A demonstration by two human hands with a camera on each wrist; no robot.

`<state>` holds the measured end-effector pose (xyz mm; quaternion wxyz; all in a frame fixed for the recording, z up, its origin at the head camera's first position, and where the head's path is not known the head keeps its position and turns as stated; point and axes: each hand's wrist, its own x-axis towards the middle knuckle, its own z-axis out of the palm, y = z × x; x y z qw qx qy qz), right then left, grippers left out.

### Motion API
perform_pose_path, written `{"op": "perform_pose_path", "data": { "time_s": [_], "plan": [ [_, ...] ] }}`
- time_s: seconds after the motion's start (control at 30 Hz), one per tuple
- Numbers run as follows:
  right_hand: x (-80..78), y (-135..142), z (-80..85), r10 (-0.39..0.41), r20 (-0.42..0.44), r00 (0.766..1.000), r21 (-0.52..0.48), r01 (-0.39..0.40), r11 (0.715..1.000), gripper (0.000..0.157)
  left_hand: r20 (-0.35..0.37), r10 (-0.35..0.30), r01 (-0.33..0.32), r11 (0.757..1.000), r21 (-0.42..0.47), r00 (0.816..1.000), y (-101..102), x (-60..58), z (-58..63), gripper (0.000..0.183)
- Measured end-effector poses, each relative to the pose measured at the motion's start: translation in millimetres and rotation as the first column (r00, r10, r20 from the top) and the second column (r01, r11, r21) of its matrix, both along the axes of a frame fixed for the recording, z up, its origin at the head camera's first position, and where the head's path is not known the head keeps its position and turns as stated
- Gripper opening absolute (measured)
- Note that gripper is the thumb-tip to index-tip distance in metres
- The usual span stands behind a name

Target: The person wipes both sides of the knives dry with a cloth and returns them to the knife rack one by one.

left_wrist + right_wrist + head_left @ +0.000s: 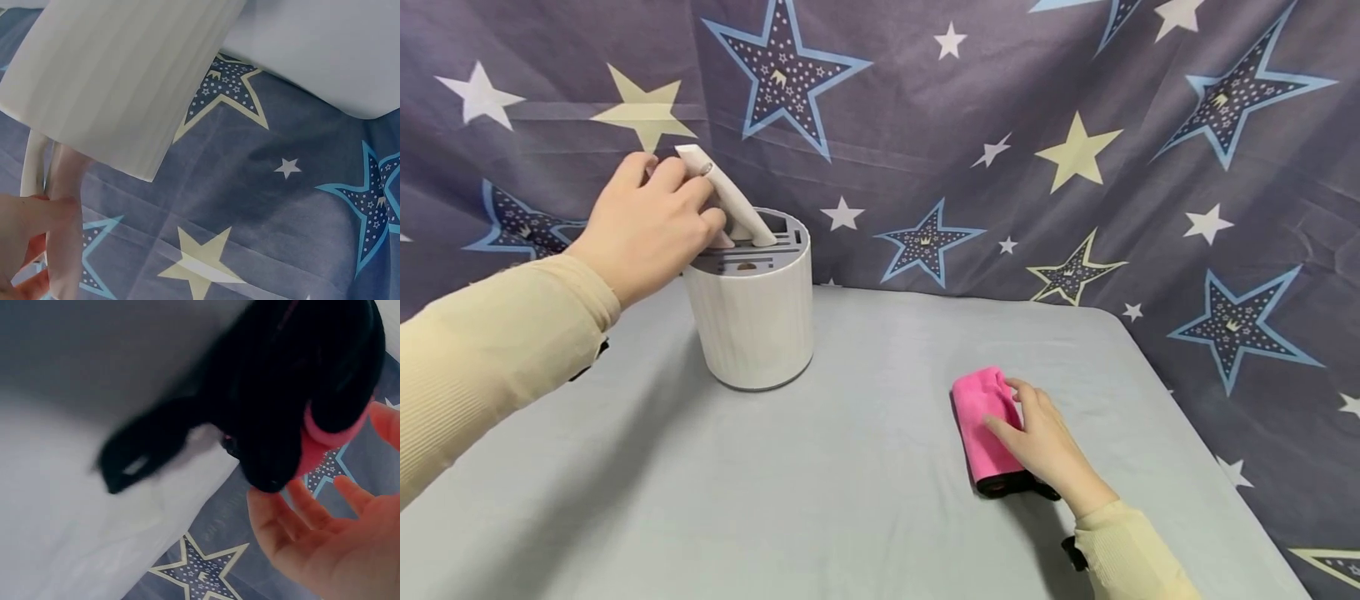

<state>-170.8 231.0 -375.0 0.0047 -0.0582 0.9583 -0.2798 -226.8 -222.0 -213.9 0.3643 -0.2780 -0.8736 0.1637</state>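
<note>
A round white knife block (752, 325) with a grey slotted top stands at the back left of the table. Over it, my left hand (658, 221) holds a pale knife handle (65, 256) that comes out of the top; its blade is hidden inside. A second pale handle (730, 196) leans out of the slots beside the fingers. To the right, a folded pink cloth (981, 417) with black edging lies flat. My right hand (1045, 437) rests at its right side, thumb and fingers spread and touching it. In the right wrist view the cloth's black edge (269, 425) hangs close to the fingertips.
A light grey cover (865, 467) spreads over the table. Behind the table and along its right side hangs a dark curtain (880, 150) with stars, close behind the block. The table's right edge runs just beyond my right hand.
</note>
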Motion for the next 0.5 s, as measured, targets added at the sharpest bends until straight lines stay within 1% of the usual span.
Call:
{"op": "perform_pose_path", "data": {
  "time_s": [0.07, 0.13, 0.23, 0.33, 0.43, 0.5],
  "plan": [
    [-2.6, -1.1, 4.3, 0.014, -0.026, 1.000, 0.004, -0.014, 1.000, 0.066, -0.020, -0.005, 0.005, 1.000, 0.007, 1.000, -0.1, 1.0, 1.2, 0.017],
    [-5.9, -1.4, 9.8, 0.024, -0.063, 0.998, 0.008, -0.024, 1.000, 0.064, -0.056, -0.015, 0.016, 1.000, 0.012, 0.998, -0.2, 1.7, 3.0, 0.011],
    [-11.8, -0.4, 19.5, 0.021, -0.112, 0.994, 0.013, -0.019, 1.000, 0.061, -0.122, -0.060, 0.066, 0.997, 0.043, 0.991, -2.0, 1.4, 6.0, 0.007],
    [-18.8, 2.2, 30.7, 0.015, -0.154, 0.988, 0.009, -0.014, 1.000, 0.060, -0.182, -0.101, 0.118, 0.989, 0.089, 0.978, -4.4, 1.0, 8.9, 0.009],
    [-25.8, 5.2, 43.9, 0.011, -0.206, 0.978, 0.019, -0.007, 1.000, 0.060, -0.205, -0.108, 0.140, 0.979, 0.146, 0.973, -6.4, 2.4, 10.2, 0.014],
    [-29.6, 7.0, 53.0, 0.008, -0.248, 0.969, 0.037, 0.001, 0.999, 0.060, -0.219, -0.112, 0.156, 0.968, 0.195, 0.969, -6.5, 3.8, 8.9, 0.014]
  ]
}}
